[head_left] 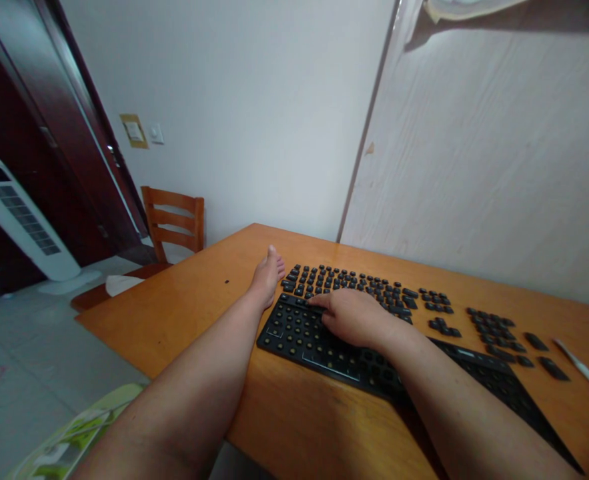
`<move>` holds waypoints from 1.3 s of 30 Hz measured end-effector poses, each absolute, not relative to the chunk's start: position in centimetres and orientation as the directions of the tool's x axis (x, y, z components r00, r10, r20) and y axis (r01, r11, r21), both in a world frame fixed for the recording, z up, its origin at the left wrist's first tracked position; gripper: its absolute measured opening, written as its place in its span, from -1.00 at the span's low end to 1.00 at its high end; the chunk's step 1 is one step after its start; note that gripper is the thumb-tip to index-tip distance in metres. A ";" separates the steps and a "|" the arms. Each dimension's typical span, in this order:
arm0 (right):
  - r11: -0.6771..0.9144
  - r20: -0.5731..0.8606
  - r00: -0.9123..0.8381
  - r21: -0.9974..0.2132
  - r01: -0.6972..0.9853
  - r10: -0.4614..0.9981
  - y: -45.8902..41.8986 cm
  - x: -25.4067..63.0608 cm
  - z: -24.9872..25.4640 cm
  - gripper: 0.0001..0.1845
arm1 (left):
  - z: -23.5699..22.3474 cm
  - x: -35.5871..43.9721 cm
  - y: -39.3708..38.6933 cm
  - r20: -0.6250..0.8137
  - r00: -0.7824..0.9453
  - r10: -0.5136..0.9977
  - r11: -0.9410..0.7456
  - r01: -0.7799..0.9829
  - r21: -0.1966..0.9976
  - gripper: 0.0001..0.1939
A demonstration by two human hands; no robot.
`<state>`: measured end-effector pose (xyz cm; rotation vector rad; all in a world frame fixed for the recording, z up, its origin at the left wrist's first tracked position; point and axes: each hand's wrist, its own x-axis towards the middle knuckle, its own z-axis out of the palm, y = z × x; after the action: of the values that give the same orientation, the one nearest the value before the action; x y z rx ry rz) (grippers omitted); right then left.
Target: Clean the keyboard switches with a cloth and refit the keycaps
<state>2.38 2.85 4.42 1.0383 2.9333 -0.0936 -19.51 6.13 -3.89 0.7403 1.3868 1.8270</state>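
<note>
A black keyboard (324, 357) lies on the table, most of its left part showing bare switch posts without caps. My right hand (357, 317) reaches over it, index finger stretched out and its tip touching the top row near the left end; the other fingers are folded under, partly hidden. A few keycaps (299, 301) sit in that top row by the fingertip. My left hand (267, 279) rests on its edge beside the keyboard's upper left corner, thumb up, fingers apart from any cap I can make out. Behind the keyboard, loose black keycaps (369, 280) stand in rows.
More loose keycaps (494, 330) and a white pen-like stick (587, 373) lie at right on the wooden table (184, 327). A wooden chair (177, 217) stands past the left edge, near a white tower fan (29, 223). A wall (284, 120) rises behind.
</note>
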 end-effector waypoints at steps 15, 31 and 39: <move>0.778 -0.011 -0.778 -0.031 0.628 0.628 2.4 1.8 4.1 -0.48 | -4.1 -19.5 6.4 0.029 -0.585 0.811 -0.167 -0.183 0.969 -0.23; 0.763 -0.025 -0.763 -0.010 0.646 0.646 2.0 1.0 2.9 -0.44 | -3.5 -19.0 6.0 0.023 -0.593 0.805 -0.165 -0.187 0.968 -0.26; 0.755 -0.006 -0.755 -0.011 0.656 0.656 1.9 0.9 3.1 -0.44 | -3.5 -18.9 6.0 0.025 -0.588 0.808 -0.161 -0.181 0.970 -0.22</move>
<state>0.86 1.94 3.08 1.0994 2.9411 -0.0197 -18.91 6.00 -3.45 0.7462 1.4104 1.8267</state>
